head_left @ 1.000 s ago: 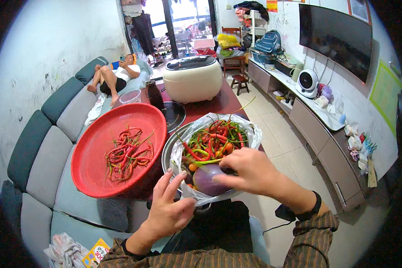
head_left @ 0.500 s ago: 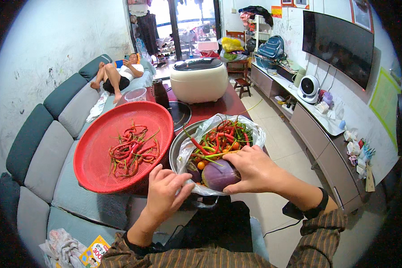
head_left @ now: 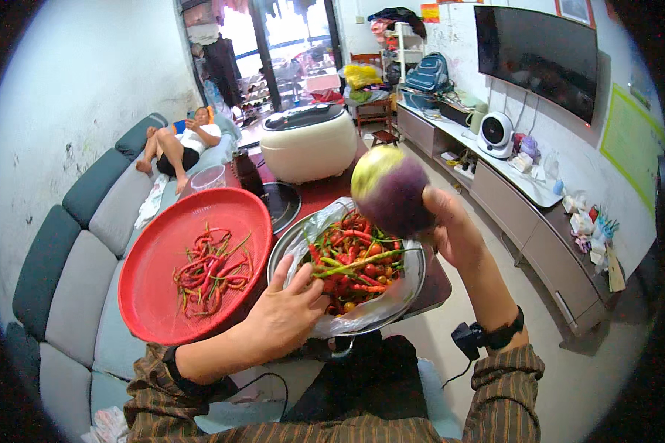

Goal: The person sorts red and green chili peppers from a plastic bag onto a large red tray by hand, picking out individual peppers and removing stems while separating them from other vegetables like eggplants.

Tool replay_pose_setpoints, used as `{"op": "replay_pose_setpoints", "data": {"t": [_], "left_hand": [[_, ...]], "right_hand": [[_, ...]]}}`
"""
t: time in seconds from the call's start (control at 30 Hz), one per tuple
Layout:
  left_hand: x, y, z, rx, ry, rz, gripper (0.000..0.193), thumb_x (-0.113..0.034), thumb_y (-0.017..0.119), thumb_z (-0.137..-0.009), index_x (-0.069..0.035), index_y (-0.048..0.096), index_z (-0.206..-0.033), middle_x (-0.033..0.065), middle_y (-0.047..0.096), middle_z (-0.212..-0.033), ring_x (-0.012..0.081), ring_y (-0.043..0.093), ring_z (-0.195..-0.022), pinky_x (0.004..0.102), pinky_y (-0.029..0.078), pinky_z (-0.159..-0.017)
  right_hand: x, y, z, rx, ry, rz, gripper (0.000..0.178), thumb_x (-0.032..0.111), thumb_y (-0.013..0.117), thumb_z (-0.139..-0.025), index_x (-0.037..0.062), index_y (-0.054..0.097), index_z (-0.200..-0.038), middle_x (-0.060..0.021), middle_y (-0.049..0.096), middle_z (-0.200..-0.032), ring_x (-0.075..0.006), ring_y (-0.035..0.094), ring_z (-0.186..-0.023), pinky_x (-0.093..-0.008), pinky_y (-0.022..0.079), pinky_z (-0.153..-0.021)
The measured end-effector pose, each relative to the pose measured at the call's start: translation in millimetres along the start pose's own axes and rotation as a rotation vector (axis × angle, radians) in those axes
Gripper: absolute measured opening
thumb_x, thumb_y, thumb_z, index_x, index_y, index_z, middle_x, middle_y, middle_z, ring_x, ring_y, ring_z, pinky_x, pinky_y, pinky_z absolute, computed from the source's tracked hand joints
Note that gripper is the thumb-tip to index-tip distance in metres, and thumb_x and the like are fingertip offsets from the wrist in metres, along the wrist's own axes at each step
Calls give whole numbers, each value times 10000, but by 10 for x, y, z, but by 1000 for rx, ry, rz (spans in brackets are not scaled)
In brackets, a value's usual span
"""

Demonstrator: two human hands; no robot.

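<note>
Since the right hand point(head_left: 454, 227) raised the eggplant point(head_left: 391, 192), peppers point(head_left: 356, 277) show

While it curls round the eggplant above the bag point(head_left: 396, 298), where that lay half a second ago, the left hand point(head_left: 287, 317), loosely spread, is at the bag's edge, its grip unclear; the lift bares peppers and tomatoes point(head_left: 374, 250) in the bowl point(head_left: 284, 245) beside the basket point(head_left: 149, 272)
</note>
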State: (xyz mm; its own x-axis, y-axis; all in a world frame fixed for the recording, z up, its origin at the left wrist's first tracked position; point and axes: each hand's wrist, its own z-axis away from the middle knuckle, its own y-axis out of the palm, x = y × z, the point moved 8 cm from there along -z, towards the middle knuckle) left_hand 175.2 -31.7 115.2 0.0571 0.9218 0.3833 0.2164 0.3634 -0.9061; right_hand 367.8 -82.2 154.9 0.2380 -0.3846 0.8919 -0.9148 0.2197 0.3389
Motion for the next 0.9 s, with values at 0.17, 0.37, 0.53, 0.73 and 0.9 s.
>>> {"op": "replay_pose_setpoints", "data": {"t": [0.17, 0.37, 0.53, 0.73, 0.9], "left_hand": [[50, 140, -174, 292, 77, -107, 242, -213, 557, -709, -88, 597, -913, 84, 570, -893, 271, 448, -1038, 490, 257, -960], [-7, 267, -341, 504, 235, -136, 206, -200, 540, -722, -99, 591, -895, 84, 590, -791, 257, 524, -890, 397, 305, -816], [21, 414, -355, 488, 341, -118, 207, -214, 512, -750, -151, 605, -924, 87, 585, -837, 254, 530, -883, 391, 320, -803], [113, 376, -440, 703, 265, 19, 540, -318, 625, -671, -156, 522, -1175, 152, 534, -967, 310, 492, -957, 413, 419, -761], [165, 332, -361, 686, 236, 77, 569, -398, 625, -708, -171, 484, -1210, 176, 483, -1099, 350, 452, -1036, 455, 403, -849]], "right_hand": [[95, -694, -277, -203, -143, -286, 685, 535, 631, -741, 74, 464, -1219, -97, 585, -1102, -206, 594, -933, -342, 506, -751], [-38, -1390, -440, -383, -89, -268, 554, 546, 702, -662, 128, 579, -1005, -28, 621, -883, -155, 588, -741, -278, 468, -590], [-278, -1885, -689, -380, -67, -200, 557, 422, 729, -689, 91, 558, -1103, -48, 614, -972, -150, 592, -827, -293, 493, -686], [-912, -2356, -1352, -407, 96, 564, 593, 475, 785, -545, -20, 666, -850, -100, 652, -756, -177, 631, -659, -288, 507, -633], [-1245, -2203, -1781, -368, 128, 964, 799, 592, 748, -435, 22, 642, -985, -166, 636, -979, -271, 613, -914, -343, 470, -809]]}}
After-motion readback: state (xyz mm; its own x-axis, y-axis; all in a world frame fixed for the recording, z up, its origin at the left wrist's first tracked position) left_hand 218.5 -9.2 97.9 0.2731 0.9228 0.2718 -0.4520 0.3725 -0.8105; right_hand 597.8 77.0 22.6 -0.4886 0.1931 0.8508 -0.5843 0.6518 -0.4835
